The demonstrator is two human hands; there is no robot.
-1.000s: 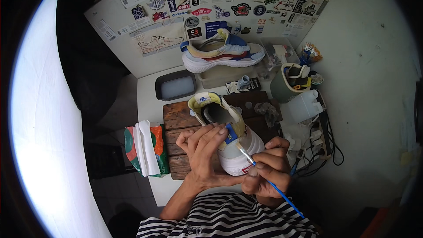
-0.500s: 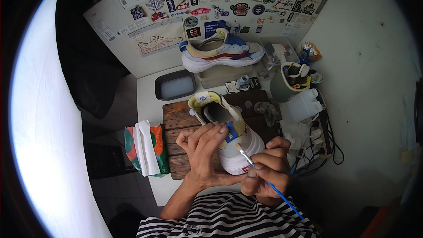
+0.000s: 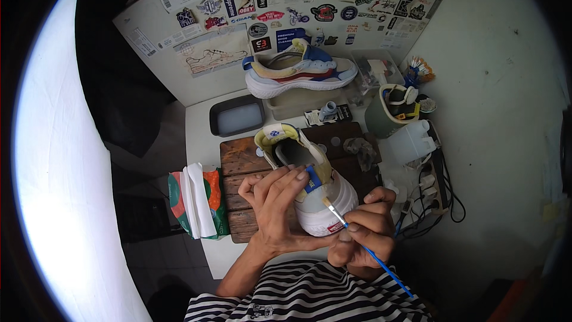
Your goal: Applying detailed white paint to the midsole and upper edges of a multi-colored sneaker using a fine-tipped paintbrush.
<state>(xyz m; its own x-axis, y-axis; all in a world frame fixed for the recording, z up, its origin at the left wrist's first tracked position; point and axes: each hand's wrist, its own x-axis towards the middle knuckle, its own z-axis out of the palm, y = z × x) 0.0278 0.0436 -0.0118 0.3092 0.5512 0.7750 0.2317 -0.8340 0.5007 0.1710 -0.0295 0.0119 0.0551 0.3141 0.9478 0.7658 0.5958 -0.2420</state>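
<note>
A dark wooden board (image 3: 238, 167) lies across the middle of the frame, and at its lower centre the gripped sneaker (image 3: 316, 217) is tilted, what looks like its heel facing the lower edge. Its mate, the propped sneaker (image 3: 301, 80), lies near upper centre; no hand is on it. The left hand (image 3: 274, 200) clasps the gripped one, fingers laid over the upper and thumb along the sole. The right hand (image 3: 369, 226), right of centre, pinches a blue-handled flat paintbrush (image 3: 378, 259), its bristles at the pale heel panel just below a blue tab (image 3: 312, 179); whether they touch is too fine to tell. I judge the heel brushwork to be under way rather than finished. Yellowed lining shows around the collar; how much is coated, and how much remains, cannot be told.

As for print, the white backboard (image 3: 161, 74) along the top carries paper labels, a shoe-outline sheet and many lettered stickers in black, red and blue. Left of centre, a green-and-orange printed packet (image 3: 177, 203) has lettering too. The blue tab bears light lettering, and a small red label (image 3: 335, 226) sits low on the heel.
</note>
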